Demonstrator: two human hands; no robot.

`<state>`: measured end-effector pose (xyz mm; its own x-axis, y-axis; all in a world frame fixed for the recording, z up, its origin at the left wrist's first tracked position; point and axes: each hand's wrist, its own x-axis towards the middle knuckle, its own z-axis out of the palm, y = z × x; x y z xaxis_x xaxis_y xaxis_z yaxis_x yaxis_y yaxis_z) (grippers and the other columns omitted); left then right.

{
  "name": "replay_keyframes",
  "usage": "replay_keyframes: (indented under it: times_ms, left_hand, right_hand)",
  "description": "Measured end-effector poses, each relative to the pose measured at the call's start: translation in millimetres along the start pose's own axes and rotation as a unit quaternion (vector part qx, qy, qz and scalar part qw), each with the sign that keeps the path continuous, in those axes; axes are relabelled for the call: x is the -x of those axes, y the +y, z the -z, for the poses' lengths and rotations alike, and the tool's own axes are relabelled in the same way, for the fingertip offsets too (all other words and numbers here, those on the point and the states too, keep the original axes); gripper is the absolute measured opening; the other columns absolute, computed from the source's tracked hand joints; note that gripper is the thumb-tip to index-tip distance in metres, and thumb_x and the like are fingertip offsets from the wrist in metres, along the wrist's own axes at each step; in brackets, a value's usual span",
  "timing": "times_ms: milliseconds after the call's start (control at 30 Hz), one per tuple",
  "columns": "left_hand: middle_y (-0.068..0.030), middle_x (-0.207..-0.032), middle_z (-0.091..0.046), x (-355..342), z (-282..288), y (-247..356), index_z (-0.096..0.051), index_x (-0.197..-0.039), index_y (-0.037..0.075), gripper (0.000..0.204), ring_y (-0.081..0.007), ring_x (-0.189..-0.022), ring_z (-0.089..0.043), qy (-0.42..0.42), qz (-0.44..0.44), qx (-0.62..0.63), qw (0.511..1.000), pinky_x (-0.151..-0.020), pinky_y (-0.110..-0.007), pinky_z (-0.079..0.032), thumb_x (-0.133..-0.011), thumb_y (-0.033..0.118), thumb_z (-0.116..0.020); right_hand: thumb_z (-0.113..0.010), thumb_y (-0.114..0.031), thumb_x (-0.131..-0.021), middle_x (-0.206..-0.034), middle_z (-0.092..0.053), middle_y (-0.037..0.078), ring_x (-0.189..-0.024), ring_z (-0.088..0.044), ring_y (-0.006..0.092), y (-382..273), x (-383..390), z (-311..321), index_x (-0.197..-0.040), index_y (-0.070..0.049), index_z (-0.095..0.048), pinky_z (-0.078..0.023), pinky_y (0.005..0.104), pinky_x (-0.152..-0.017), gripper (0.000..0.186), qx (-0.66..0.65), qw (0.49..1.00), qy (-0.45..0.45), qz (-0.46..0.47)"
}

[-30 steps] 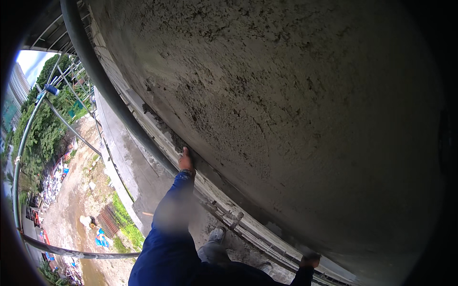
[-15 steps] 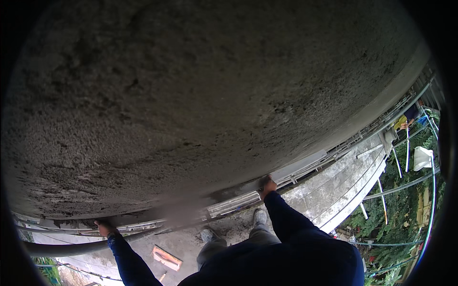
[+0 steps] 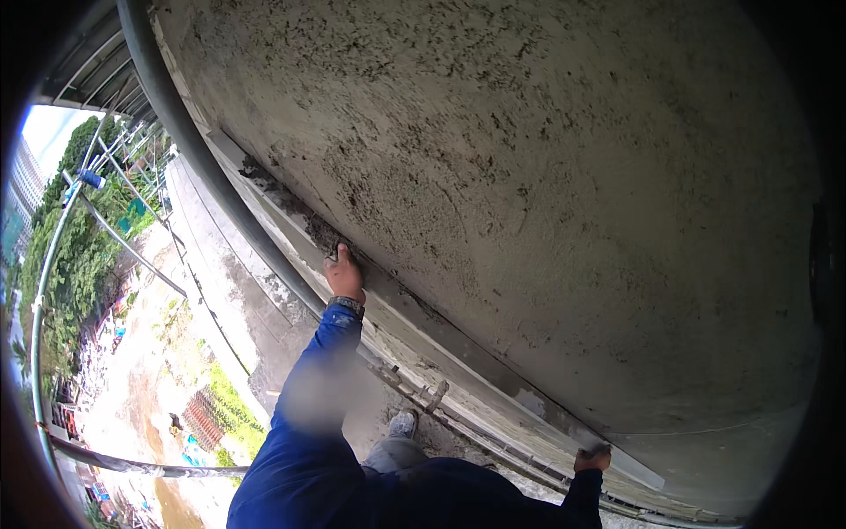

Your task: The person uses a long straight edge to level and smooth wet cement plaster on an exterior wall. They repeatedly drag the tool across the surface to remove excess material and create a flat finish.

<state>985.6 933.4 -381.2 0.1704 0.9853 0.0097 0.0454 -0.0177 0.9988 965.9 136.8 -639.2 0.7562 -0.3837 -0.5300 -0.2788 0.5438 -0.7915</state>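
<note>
The left hand [image 3: 345, 275] and right hand [image 3: 594, 460] curl around the long straightedge [image 3: 467, 351] — probably stiff, light, slippery — best held wide apart.

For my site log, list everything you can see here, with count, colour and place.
Wall: one, grey, rough in patches, filling the upper right
Long bar: one, greyish, slanting along the wall's lower edge
Thick pole: one, grey, upper left
Thinner poles: several, greyish, far left
Wrapping: one, blue, on a left pole
Ledge: one, pale grey, beyond the thick pole
Trees: several, green, far left
Building: one tall, pale, left edge
Mesh stack: one, reddish brown, ground at lower left
Shoe: one clear, light grey, bottom centre
Sleeves: two, blue, bottom
Hands: two, bare, left and right on the bar
</note>
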Motion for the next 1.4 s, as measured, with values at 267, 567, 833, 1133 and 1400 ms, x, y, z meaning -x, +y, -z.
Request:
replay_keyframes:
  times_ms: [267,567,833,1133,1400]
  left_hand:
    - [-0.0359,-0.111,-0.064,-115.3,4.2,-140.9,-0.061,-0.115,-0.012,0.065,-0.049,-0.108,-0.06,0.132,0.006,-0.13,0.983,-0.094,-0.048,-0.046,-0.091,0.049,-0.062]
    - [-0.0226,-0.105,-0.07,-57.8,5.3,-60.3,-0.062,-0.113,-0.007,0.043,-0.0374,-0.095,-0.066,0.057,0.017,-0.198,0.978,-0.085,-0.041,-0.049,-0.093,0.031,-0.066]
    - [-0.0236,-0.101,-0.066,85.8,8.4,56.0,-0.057,-0.108,-0.009,0.042,-0.0343,-0.094,-0.064,-0.017,-0.103,-0.063,0.993,-0.082,-0.041,-0.048,-0.092,0.028,-0.068]
    - [-0.0307,-0.122,-0.059,46.0,19.3,29.6,-0.046,-0.129,-0.014,0.067,-0.0412,-0.115,-0.057,-0.068,-0.012,-0.045,0.997,-0.097,-0.042,-0.044,-0.092,0.039,-0.066]
    - [-0.0315,-0.138,-0.05,-109.2,35.5,-69.0,-0.038,-0.14,-0.015,0.077,-0.0401,-0.127,-0.052,-0.016,0.072,-0.016,0.997,-0.104,-0.041,-0.041,-0.094,0.041,-0.063]
  right_hand:
    - [-0.041,-0.038,-0.097,-0.114,-0.065,0.0,-0.108,-0.058,0.0192,59.3,-10.4,-66.5,-0.115,-0.018,-0.061,-0.045,0.0428,-0.091,0.033,-0.058,0.984,-0.095,-0.142]
    - [-0.061,-0.049,-0.091,-0.093,-0.065,0.006,-0.087,-0.06,0.0248,90.6,-60.1,16.6,-0.099,-0.012,-0.064,-0.047,0.0537,-0.087,0.038,-0.066,0.995,-0.014,-0.074]
    - [-0.065,-0.036,-0.081,-0.098,-0.068,0.01,-0.093,-0.065,0.0319,27.8,-65.2,46.9,-0.102,-0.007,-0.065,-0.051,0.0486,-0.084,0.036,-0.009,0.998,0.042,-0.048]
    - [-0.067,-0.024,-0.074,-0.092,-0.069,0.015,-0.089,-0.065,0.0367,30.7,-19.8,29.8,-0.092,-0.007,-0.069,-0.053,0.0461,-0.079,0.025,0.716,0.493,-0.069,0.489]
    - [-0.048,-0.03,-0.099,-0.102,-0.068,0.008,-0.093,-0.064,0.0226,81.2,79.5,-63.5,-0.105,-0.007,-0.06,-0.052,0.041,-0.078,0.026,0.482,0.846,-0.11,0.2]
